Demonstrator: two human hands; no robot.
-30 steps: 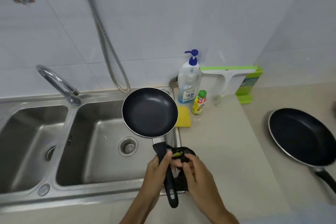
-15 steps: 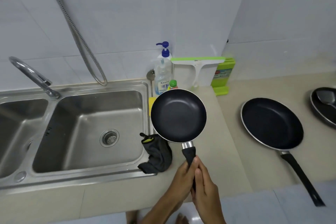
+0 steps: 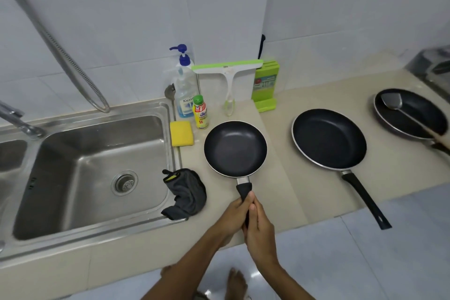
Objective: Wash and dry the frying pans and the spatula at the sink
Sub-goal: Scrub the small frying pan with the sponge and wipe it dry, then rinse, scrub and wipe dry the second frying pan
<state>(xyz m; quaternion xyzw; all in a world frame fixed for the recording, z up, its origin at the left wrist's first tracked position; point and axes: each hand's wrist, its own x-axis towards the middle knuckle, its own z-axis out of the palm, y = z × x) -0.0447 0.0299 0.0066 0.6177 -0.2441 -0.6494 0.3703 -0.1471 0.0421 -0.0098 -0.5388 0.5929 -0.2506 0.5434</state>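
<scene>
Black and matte, the small frying pan (image 3: 235,148) is straight ahead of your hands over the counter (image 3: 280,190). Whether its base touches the surface cannot be told from this angle. Your left hand (image 3: 235,214) wraps its fingers round the handle, and your right hand (image 3: 259,224) closes on the same handle just behind it, so both hands grip this one pan.

Its inside shows no suds, drops or food, so this pan reads as washed and wiped, about to be parked. The dark cloth (image 3: 186,192) lies crumpled just to the left of your hands, draped over the edge of the sink (image 3: 97,224), with nobody holding it. Further left, the basin holds nothing and no water runs from the tap (image 3: 22,124).

To the right of your hands a second pan (image 3: 328,139) lies flat on the counter, its handle pointing back toward you. It looks clean, though you cannot be sure it has been washed. Well beyond it, far to your right, a third pan (image 3: 411,117) carries the spatula (image 3: 399,107) inside it. That pair looks like work waiting.

My judgement: one pan finished, one probably finished, and one pan plus the spatula left to wash and dry. The sponge (image 3: 181,133) and soap bottle (image 3: 186,90) stand ahead and to your left.
</scene>
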